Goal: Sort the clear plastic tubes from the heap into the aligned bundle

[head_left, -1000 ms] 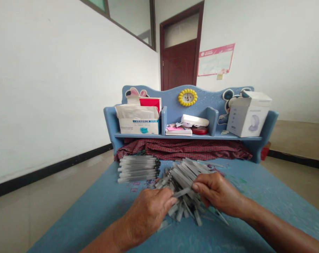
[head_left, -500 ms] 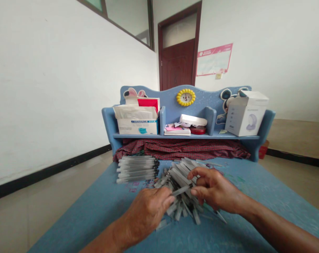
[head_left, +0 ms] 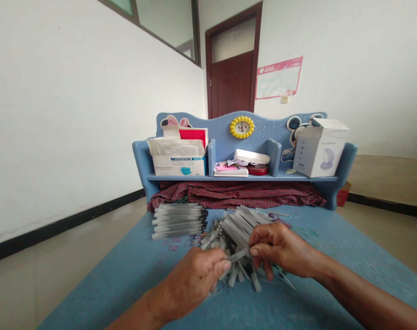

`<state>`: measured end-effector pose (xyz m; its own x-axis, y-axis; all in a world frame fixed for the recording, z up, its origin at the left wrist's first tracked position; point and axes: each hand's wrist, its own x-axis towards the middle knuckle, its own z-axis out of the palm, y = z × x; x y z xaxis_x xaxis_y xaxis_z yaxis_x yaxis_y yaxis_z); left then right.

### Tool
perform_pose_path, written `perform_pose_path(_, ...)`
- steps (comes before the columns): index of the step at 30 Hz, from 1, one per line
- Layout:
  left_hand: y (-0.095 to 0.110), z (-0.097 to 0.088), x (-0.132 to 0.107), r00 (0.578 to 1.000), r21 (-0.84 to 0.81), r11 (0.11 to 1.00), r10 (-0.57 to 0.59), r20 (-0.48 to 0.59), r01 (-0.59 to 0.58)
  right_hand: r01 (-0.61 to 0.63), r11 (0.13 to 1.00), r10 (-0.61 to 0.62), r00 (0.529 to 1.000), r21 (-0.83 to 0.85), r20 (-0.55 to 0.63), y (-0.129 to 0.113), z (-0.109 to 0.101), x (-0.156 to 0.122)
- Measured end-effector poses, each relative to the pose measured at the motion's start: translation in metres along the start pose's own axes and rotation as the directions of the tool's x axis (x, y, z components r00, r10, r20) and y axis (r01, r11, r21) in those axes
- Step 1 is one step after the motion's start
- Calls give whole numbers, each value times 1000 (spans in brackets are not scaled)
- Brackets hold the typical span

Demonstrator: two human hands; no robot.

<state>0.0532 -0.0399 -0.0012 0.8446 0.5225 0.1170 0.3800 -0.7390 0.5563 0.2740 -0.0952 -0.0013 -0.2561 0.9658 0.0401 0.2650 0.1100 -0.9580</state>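
Note:
Between my two hands is a slim frosted pen (head_left: 238,255), slightly tilted. My left hand (head_left: 197,277) pinches its left end, while the thumb and fingertips of my right hand (head_left: 280,250) are closed at its right end. Just below and behind it spreads a loose pile of frosted pen parts (head_left: 241,224), partly covered by my hands. Some dark thin pieces show among them. Left of the pile, a neat stack of frosted pens (head_left: 177,221) lies side by side, with black ends pointing right.
A blue table (head_left: 125,284) carries everything. At its back stands a blue shelf (head_left: 242,178) holding a mask box (head_left: 179,165), papers, a red round tin (head_left: 258,170) and a white box (head_left: 320,149). Red checked cloth (head_left: 236,195) lies beneath the shelf.
My right hand's fingers have closed in on the right end of the pen, and both hands have shifted slightly down. The stack and pile look the same.

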Motion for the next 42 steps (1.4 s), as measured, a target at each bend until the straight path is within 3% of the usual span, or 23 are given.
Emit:
perform_pose_path(3,-1,-3,0,985,-249,961,-86,148,121,7,1000,-8,999,30,43,0,-1,-1)
perform_pose_path(7,-5,-4,1,945,-420,866,-159,287,273,-13,999,9,997,47,82,0,-1,-1)
perform_pose_path(15,-4,-4,3,961,-402,873,-251,114,275,-38,999,37,998,28,51,1,-2,-1)
perform_pose_path(20,-5,-8,2,977,-307,929,-178,115,206,-23,1000,23,999,12,31,0,-5,-2)
perform_pose_path(26,-6,-12,3,972,-292,927,-219,86,234,67,994,-60,995,88,-76,-2,-9,0)
perform_pose_path(35,-2,-9,5,976,-264,940,-195,101,216,144,988,-128,970,63,-208,2,9,6)
perform_pose_path(39,-8,-14,5,967,-260,933,-223,123,248,132,987,-102,953,90,-285,0,-4,8)
perform_pose_path(42,-19,-25,4,964,-243,933,-249,94,264,178,979,-117,892,100,-436,-5,-25,7)
